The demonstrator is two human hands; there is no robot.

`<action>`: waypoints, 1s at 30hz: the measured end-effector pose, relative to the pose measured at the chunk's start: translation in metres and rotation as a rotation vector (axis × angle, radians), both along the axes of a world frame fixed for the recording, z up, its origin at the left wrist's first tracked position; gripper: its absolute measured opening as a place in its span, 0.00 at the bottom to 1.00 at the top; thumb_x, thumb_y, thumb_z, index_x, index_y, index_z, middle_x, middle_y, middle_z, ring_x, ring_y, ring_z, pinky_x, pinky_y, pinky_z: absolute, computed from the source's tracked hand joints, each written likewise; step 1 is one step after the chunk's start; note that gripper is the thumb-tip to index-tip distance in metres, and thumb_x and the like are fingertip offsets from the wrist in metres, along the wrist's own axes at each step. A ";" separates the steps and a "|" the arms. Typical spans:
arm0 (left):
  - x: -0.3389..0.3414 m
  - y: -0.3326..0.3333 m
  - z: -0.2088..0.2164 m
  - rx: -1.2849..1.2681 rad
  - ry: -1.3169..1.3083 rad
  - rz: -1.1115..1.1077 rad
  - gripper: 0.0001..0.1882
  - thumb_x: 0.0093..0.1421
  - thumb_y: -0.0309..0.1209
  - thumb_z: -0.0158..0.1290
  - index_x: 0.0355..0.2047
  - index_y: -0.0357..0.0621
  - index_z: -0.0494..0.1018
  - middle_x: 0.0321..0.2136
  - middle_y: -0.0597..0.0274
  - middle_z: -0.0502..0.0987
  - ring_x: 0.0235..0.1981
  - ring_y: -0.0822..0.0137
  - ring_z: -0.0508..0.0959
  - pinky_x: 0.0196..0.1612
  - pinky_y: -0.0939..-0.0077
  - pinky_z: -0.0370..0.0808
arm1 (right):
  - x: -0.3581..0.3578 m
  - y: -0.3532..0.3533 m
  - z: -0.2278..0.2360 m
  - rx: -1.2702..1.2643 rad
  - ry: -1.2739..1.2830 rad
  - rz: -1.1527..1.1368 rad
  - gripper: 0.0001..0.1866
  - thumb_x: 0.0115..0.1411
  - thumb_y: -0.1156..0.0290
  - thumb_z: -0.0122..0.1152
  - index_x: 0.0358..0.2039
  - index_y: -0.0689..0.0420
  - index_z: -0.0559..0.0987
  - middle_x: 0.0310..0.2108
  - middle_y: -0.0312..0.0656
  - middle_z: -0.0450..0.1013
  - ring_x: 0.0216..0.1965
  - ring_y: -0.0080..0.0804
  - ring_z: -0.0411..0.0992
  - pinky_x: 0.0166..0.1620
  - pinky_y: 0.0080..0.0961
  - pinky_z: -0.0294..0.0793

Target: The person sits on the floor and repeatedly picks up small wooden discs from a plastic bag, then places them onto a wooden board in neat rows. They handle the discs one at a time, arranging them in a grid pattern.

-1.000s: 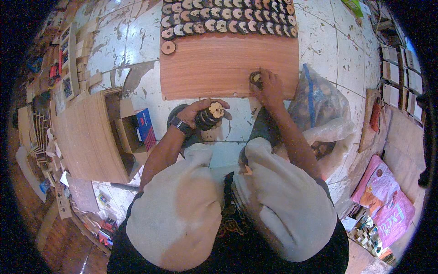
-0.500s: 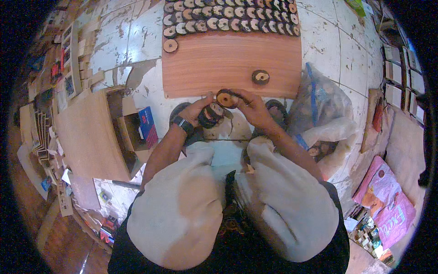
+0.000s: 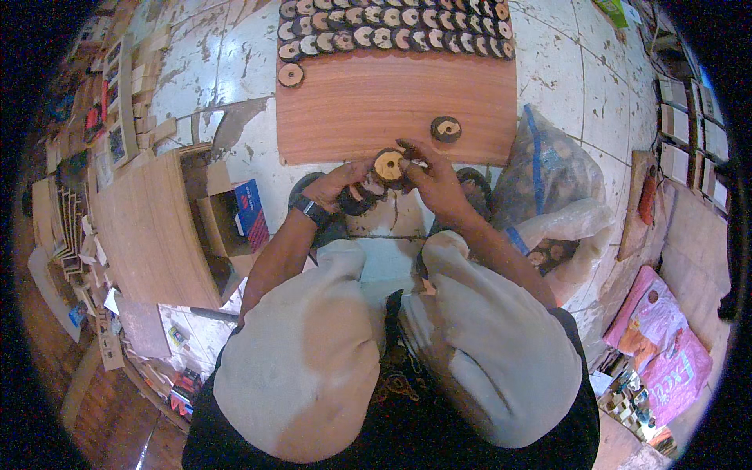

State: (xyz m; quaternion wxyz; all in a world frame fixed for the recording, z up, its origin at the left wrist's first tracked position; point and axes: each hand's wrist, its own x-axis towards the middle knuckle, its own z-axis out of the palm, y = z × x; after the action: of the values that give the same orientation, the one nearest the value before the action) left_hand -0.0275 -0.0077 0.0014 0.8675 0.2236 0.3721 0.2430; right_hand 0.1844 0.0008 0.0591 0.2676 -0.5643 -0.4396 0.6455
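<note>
A round wood slice (image 3: 387,165) with a dark bark rim and a hole in its middle is pinched by the fingers of my right hand (image 3: 439,186). My left hand (image 3: 332,186), with a watch on its wrist, is wrapped round a few dark-rimmed wood slices (image 3: 357,200), partly hidden by the fingers. The right hand's slice overlaps the edge of these, close to the left fingertips. Beyond my hands lies a wood-grain board (image 3: 352,106). A single pale slice (image 3: 291,74) rests at its left edge, and another wood slice (image 3: 446,129) at its near right.
Overlapping rows of slices (image 3: 392,37) cover the board's far part. A clear plastic bag (image 3: 560,176) of wood slices stands right. To the left are a wooden box (image 3: 153,231) and an open cardboard box (image 3: 218,223). A pink bag (image 3: 666,352) lies at lower right.
My right hand has turned its slice to face up more and brought it slightly lower, over the slices in my left hand. Both hands keep their hold.
</note>
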 end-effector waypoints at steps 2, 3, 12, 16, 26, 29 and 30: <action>0.003 -0.001 0.000 -0.110 -0.005 0.030 0.32 0.59 0.53 0.50 0.56 0.43 0.65 0.44 0.60 0.75 0.40 0.68 0.77 0.38 0.77 0.76 | 0.001 -0.001 0.000 0.420 -0.282 0.121 0.19 0.61 0.72 0.53 0.53 0.59 0.70 0.45 0.49 0.70 0.36 0.39 0.74 0.38 0.31 0.74; 0.006 -0.001 0.000 -0.135 -0.028 0.020 0.31 0.60 0.53 0.48 0.54 0.43 0.66 0.43 0.60 0.76 0.39 0.68 0.77 0.37 0.77 0.76 | 0.002 -0.002 0.000 0.588 -0.436 0.160 0.19 0.60 0.71 0.54 0.53 0.58 0.70 0.46 0.51 0.70 0.36 0.42 0.74 0.39 0.32 0.74; 0.019 -0.001 -0.014 -0.328 -0.028 0.071 0.27 0.61 0.57 0.43 0.44 0.46 0.71 0.35 0.63 0.78 0.33 0.71 0.78 0.33 0.77 0.77 | 0.004 -0.009 -0.018 0.344 -0.332 0.371 0.26 0.56 0.63 0.59 0.55 0.56 0.68 0.47 0.51 0.72 0.46 0.50 0.71 0.48 0.40 0.71; 0.022 -0.002 -0.016 -0.309 0.016 0.124 0.27 0.62 0.56 0.43 0.46 0.46 0.71 0.34 0.63 0.78 0.33 0.70 0.78 0.34 0.75 0.77 | 0.006 -0.012 -0.021 0.324 -0.259 0.326 0.24 0.57 0.66 0.60 0.54 0.57 0.69 0.44 0.50 0.74 0.45 0.44 0.74 0.48 0.37 0.72; 0.033 0.000 0.010 -0.317 0.034 0.109 0.27 0.64 0.52 0.42 0.51 0.43 0.68 0.39 0.60 0.77 0.36 0.66 0.79 0.35 0.72 0.78 | 0.016 -0.009 -0.051 0.040 0.000 0.021 0.20 0.59 0.64 0.59 0.49 0.60 0.73 0.41 0.48 0.75 0.43 0.37 0.75 0.47 0.30 0.73; 0.036 0.002 0.012 -0.304 0.164 0.022 0.27 0.64 0.52 0.42 0.51 0.41 0.68 0.39 0.56 0.77 0.36 0.64 0.79 0.35 0.70 0.78 | 0.018 -0.017 -0.054 0.142 -0.110 0.031 0.19 0.60 0.65 0.58 0.49 0.61 0.73 0.42 0.48 0.75 0.44 0.37 0.74 0.49 0.30 0.72; 0.037 0.002 0.011 -0.308 0.204 -0.013 0.28 0.64 0.51 0.42 0.50 0.39 0.68 0.38 0.55 0.78 0.36 0.63 0.79 0.35 0.69 0.78 | 0.020 -0.018 -0.053 0.165 -0.190 0.058 0.19 0.60 0.65 0.57 0.49 0.61 0.73 0.42 0.48 0.75 0.44 0.37 0.73 0.50 0.30 0.71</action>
State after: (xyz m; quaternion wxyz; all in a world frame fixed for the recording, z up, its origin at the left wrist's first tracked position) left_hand 0.0097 -0.0060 0.0123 0.8508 0.1140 0.4894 0.1539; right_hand 0.2040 -0.0172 0.0057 0.2515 -0.5862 -0.5308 0.5580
